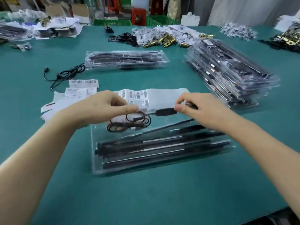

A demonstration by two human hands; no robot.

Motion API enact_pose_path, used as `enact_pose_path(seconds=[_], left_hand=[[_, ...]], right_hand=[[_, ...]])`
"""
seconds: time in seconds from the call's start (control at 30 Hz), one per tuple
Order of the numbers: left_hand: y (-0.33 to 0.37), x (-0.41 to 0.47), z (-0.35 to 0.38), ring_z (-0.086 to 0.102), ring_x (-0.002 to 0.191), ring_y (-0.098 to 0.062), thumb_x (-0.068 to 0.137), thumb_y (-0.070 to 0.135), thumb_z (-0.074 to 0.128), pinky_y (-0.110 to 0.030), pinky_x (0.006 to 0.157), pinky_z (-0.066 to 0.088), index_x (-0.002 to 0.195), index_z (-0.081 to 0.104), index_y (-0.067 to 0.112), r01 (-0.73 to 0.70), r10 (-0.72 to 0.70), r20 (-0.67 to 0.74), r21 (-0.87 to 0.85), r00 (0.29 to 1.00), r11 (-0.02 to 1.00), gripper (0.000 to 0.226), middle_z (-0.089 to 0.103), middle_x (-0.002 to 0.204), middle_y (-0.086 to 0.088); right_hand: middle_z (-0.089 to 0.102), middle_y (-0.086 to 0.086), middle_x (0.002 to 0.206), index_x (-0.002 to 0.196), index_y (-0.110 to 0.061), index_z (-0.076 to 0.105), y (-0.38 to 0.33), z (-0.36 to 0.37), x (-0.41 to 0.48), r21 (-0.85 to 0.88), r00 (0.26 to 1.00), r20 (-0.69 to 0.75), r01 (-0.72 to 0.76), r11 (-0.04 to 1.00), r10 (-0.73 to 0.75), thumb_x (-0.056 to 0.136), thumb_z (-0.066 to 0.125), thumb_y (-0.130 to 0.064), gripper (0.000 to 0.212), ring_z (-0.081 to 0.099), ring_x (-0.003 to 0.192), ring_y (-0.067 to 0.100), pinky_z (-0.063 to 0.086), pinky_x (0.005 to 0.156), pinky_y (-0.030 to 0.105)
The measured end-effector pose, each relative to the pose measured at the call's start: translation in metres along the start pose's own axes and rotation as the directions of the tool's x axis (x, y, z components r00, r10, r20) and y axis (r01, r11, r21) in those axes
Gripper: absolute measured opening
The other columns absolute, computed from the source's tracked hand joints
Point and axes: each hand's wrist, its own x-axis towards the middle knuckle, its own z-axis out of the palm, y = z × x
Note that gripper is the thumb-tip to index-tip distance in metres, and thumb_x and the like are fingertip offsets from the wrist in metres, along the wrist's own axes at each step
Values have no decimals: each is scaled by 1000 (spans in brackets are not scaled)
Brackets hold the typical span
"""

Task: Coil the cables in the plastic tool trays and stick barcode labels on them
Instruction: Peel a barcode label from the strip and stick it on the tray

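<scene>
While the green table [146, 192] carries a stack of filled trays [230, 70] toward its right edge, the clear plastic tray [162, 151] being worked lies mid-table nearer the front edge, a barcode label sheet [162, 96] just behind it. The left hand [100, 108] pinches the black cable [162, 112] by its loose coil over the tray's far left corner; the right hand [199, 108] pinches its plug end. Coiling looks nearly done; next, probably seat the coil, then peel a label
</scene>
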Motion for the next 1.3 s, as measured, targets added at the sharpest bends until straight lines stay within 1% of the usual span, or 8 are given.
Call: enact_pose_path(seconds=[0.1,0.23,0.43,0.73,0.87,1.0,1.17,1.3], left_hand=[[-9,5,18,46,53,-10,81,79,47,-28,58,38,83,76,23,11,-3,-61,127,998,992,62,57,60,-3],[-16,7,41,59,85,7,98,41,62,-7,73,40,100,79,30,-152,177,-147,171,973,974,21,70,95,9],[-27,6,58,60,88,0,93,47,66,-27,81,48,102,79,36,-175,196,-134,156,971,972,19,62,93,17],[-16,21,44,56,89,1,87,66,54,-23,74,45,107,77,37,-181,219,-71,350,973,919,42,60,95,19],[-11,70,39,52,120,-20,93,51,63,-41,103,44,138,59,26,-126,243,-255,402,936,907,51,61,127,1],[-13,121,45,27,149,-28,86,65,67,-45,122,26,159,29,18,29,19,-117,394,993,919,95,35,162,-5],[-22,136,44,37,139,-24,65,79,74,-49,112,31,138,56,30,68,9,-180,413,984,908,90,47,146,2],[-24,135,46,55,111,-24,72,49,88,-44,99,40,115,53,23,31,12,-317,128,948,991,61,59,115,3]], right_hand=[[56,-12,62,93,-44,60,6,19,-2,-2,997,60,-44,999,44,87,41,-71,33,54,66,1,32,60,27],[53,-17,70,105,-48,59,13,35,-3,-12,995,84,-45,999,46,89,40,-71,34,51,71,-2,34,61,25],[52,-13,99,104,-42,70,14,52,-13,22,1000,-3,10,1000,-10,87,48,-68,38,47,101,9,41,93,37],[56,-11,95,104,-36,76,13,57,-17,42,996,-83,17,999,-14,89,51,-62,39,48,98,12,43,94,42],[57,-10,95,105,-35,78,12,56,-20,43,994,-104,17,999,-12,90,53,-59,38,49,98,13,42,96,42],[55,-13,95,105,-36,76,9,55,-17,15,996,-86,5,1000,-4,91,53,-61,36,47,101,11,41,96,38],[60,-13,88,94,-30,73,5,51,-5,236,972,-205,-63,970,113,93,59,-52,26,51,88,5,40,82,26],[62,-4,60,77,-16,73,-13,53,12,296,971,-58,-203,933,230,98,58,-51,44,55,62,9,36,55,22]])
